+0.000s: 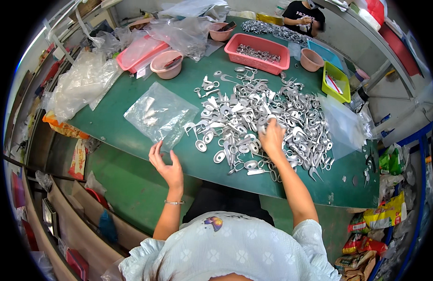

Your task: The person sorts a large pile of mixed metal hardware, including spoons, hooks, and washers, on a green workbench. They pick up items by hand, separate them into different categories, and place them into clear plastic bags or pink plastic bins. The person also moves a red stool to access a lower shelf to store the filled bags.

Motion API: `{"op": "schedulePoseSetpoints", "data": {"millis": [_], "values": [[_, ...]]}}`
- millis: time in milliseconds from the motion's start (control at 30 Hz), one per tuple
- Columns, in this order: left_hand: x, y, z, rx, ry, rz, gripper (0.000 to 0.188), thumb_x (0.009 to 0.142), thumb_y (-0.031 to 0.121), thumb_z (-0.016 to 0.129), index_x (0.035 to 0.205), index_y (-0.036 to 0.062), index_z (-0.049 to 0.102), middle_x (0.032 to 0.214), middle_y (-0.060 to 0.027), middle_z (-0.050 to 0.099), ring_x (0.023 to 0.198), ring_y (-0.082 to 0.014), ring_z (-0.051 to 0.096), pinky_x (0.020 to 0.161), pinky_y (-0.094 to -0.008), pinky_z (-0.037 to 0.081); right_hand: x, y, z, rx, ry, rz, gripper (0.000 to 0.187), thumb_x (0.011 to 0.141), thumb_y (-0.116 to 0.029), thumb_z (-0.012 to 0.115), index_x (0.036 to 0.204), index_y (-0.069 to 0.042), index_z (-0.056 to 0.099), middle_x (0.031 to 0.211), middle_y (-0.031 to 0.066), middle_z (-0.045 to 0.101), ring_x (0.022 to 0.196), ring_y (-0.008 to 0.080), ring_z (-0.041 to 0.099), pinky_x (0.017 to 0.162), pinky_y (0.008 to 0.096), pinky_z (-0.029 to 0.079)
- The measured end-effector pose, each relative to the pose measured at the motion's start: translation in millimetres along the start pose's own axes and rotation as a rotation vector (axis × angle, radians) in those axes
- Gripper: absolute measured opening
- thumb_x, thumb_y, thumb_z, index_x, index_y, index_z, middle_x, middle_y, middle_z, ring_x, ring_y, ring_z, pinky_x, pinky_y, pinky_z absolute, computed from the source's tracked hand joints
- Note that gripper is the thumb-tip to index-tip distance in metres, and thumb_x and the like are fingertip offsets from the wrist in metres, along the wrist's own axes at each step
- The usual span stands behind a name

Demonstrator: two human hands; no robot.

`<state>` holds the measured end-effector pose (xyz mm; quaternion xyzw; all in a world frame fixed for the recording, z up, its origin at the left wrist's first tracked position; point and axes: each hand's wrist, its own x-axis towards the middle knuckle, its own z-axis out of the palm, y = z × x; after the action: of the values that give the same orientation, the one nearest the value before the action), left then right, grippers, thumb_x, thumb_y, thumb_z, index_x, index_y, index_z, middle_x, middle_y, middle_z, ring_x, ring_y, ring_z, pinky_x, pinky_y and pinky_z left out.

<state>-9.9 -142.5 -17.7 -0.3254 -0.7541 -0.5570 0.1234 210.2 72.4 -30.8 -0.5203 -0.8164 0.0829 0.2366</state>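
Observation:
A wide heap of small silver-grey metal parts (303, 110), some ring-shaped, some hooked and some oval with a slot, spreads over the green table (118, 131). My right hand (272, 136) reaches into the middle of this heap, its fingers drawn together among the parts. Slight blur hides what it grips. Just off the table's near edge, my left hand (167, 166) holds nothing, fingers apart and bent a little. Close beyond its fingertips lies a clear plastic bag (174, 114) with a few pale pieces inside, left of the heap.
Behind the heap stands a pink basket (257, 65) of metal parts. Bowls (166, 71) and a yellow-green basket (335, 93) are around it. Crumpled plastic bags (80, 84) cover the far left. A co-worker (303, 18) sits at the far side. A clear sheet (342, 126) lies right.

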Motion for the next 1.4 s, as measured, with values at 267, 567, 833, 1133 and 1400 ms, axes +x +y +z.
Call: {"op": "schedulePoseSetpoints", "data": {"millis": [267,567,833,1133,1400], "values": [[24.4,-6.1,11.3,0.222,-0.165,0.078,0.071,0.064,-0.001,0.07,0.129,0.0082,0.042,0.146,-0.0156,0.017,0.133,-0.0423,0.011,0.107,-0.0483,0.019,-1.5,21.8,-26.6,0.076,-0.067,0.002,0.013,0.077,-0.01,0.061,0.085,0.0,0.062,0.077,0.0217,0.062,0.071,0.0395,0.058,0.069,0.0463,0.045],[37.7,-26.6,21.2,0.098,-0.074,0.063,0.033,0.077,0.003,0.062,0.109,0.008,0.059,0.142,-0.0158,0.029,0.132,-0.0415,0.019,0.106,-0.0487,0.02,-7.6,-13.7,-10.7,-0.323,-0.233,-0.277,0.035,0.077,-0.035,0.063,0.089,-0.002,0.062,0.09,0.0179,0.062,0.092,0.0305,0.054,0.081,0.0423,0.037],[55.9,-21.9,25.7,0.08,-0.05,0.07,0.014,0.085,0.009,0.056,0.09,0.0057,0.068,0.129,-0.0104,0.048,0.127,-0.0356,0.035,0.106,-0.0501,0.018,4.4,7.3,-28.8,-0.174,-0.118,-0.297,0.01,0.077,-0.009,0.057,0.084,-0.003,0.062,0.068,0.0146,0.062,0.078,0.0295,0.058,0.079,0.0421,0.036],[66.8,-15.7,27.1,-0.071,0.041,0.099,0.014,0.083,-0.001,0.053,0.089,-0.0027,0.066,0.117,-0.0137,0.057,0.12,-0.0311,0.045,0.1,-0.0394,0.033,-0.1,-23.2,-71.7,-0.054,-0.006,-0.192,0.014,0.072,-0.007,0.064,0.086,-0.005,0.064,0.069,0.0137,0.063,0.073,0.0301,0.058,0.074,0.0399,0.039],[68.3,-11.2,42.1,-0.099,0.053,0.112,0.015,0.085,-0.002,0.052,0.092,-0.0041,0.065,0.113,-0.0145,0.059,0.116,-0.0301,0.049,0.096,-0.039,0.037,29.7,-158.0,24.4,1.286,-0.706,-0.001,0.038,0.083,-0.003,0.057,0.12,0.002,0.05,0.093,0.0101,0.065,0.079,0.0121,0.062,0.068,0.0217,0.049]]}}
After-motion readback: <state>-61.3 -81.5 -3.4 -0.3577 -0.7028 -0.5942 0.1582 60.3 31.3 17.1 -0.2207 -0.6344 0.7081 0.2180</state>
